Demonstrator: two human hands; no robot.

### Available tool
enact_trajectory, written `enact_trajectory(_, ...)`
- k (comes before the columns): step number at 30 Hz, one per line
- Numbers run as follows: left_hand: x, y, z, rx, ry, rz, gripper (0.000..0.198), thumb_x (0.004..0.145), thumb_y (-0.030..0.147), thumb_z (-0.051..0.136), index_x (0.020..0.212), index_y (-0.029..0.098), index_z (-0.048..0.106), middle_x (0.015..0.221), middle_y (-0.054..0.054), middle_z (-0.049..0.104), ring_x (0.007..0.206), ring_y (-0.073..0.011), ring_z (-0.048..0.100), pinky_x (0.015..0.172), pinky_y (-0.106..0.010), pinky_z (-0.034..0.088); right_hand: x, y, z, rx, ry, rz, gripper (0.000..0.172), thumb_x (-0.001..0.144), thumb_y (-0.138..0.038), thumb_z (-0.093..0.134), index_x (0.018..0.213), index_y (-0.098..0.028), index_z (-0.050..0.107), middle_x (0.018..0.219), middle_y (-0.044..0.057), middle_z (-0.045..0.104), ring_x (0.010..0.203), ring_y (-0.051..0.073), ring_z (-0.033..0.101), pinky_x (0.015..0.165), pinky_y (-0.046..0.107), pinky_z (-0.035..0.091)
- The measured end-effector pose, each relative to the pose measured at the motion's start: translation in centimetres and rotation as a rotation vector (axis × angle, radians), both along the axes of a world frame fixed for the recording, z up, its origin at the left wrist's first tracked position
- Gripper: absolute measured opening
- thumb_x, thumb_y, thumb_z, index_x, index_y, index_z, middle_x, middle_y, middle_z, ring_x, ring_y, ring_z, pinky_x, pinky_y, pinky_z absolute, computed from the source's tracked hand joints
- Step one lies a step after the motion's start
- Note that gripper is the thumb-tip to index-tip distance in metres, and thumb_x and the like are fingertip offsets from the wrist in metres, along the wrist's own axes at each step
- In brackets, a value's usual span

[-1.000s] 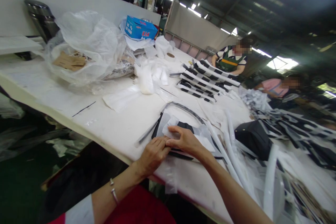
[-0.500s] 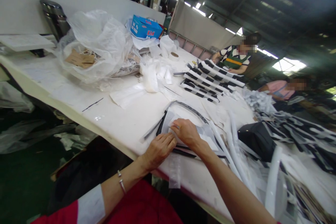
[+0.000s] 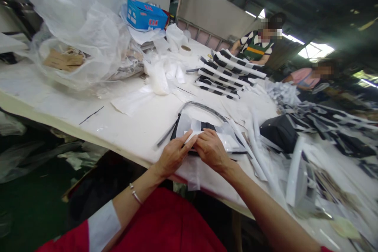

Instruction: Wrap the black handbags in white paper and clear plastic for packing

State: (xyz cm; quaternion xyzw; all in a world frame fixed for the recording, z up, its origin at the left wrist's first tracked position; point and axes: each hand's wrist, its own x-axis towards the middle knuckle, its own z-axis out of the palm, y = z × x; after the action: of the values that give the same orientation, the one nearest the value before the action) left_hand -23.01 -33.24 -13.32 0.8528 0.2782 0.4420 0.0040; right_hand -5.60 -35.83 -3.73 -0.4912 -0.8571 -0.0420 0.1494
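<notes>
A black-and-white handbag lies flat near the table's front edge, its curved handle wrapped in clear film. Thin white wrapping sheet covers part of its front. My left hand has thumb and fingers closed on the sheet's near edge, over the bag. Right beside it, my right hand pinches the same sheet, its fingers bent and the fingertips partly hidden. Below both hands a clear plastic strip hangs over the table edge.
A large clear plastic bag with brown card tags stands at left. Behind are a blue box and a tape roll. Checkered pieces are stacked near a co-worker. White tubes and a black bag lie right.
My right hand has come down and toward me, from over the bag to beside my left hand. More of the bag's dark pattern shows. The camera view has shifted slightly.
</notes>
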Motion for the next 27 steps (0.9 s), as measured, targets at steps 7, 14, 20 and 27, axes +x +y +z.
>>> enact_trajectory(7,-0.2,0.2,0.3,-0.002,0.070,-0.097,0.044,0.095,0.012,0.047,0.139,0.017,0.047,0.127,-0.011,0.066,0.120,-0.0221,0.060,0.098,-0.037,0.051,1.2,-5.3,-0.3,0.036,0.200,0.085,0.012,0.092,-0.020,0.059,0.099,-0.023,0.068,0.090,0.003,0.072,0.088,0.017,0.064,0.097,0.039,0.045)
enact_trajectory(14,-0.4,0.2,0.7,0.002,0.100,-0.098,0.045,0.093,0.011,0.049,0.138,0.018,0.049,0.129,-0.010,0.065,0.122,-0.0227,0.059,0.101,-0.038,0.050,2.3,-10.8,-3.8,-0.303,0.082,0.112,0.054,0.083,-0.036,0.071,0.131,-0.017,0.055,0.130,0.016,0.061,0.123,0.029,0.053,0.104,0.048,0.043)
enact_trajectory(20,-0.4,0.2,0.7,0.007,0.122,-0.092,0.050,0.091,0.010,0.050,0.140,0.019,0.047,0.128,-0.011,0.065,0.122,-0.0223,0.059,0.101,-0.037,0.050,1.1,-10.7,-6.3,-0.131,0.209,-0.009,0.025,0.091,-0.015,0.055,0.112,-0.021,0.066,0.111,0.010,0.071,0.109,0.023,0.061,0.095,0.043,0.050)
enact_trajectory(27,-0.5,1.2,1.8,0.019,0.158,-0.106,0.044,0.087,0.009,0.056,0.130,0.017,0.055,0.123,-0.010,0.068,0.117,-0.0218,0.061,0.098,-0.035,0.050,-0.7,-9.3,-6.5,-0.051,0.455,0.062,0.019,0.093,-0.013,0.051,0.100,-0.021,0.067,0.106,0.006,0.074,0.107,0.017,0.066,0.107,0.039,0.045)
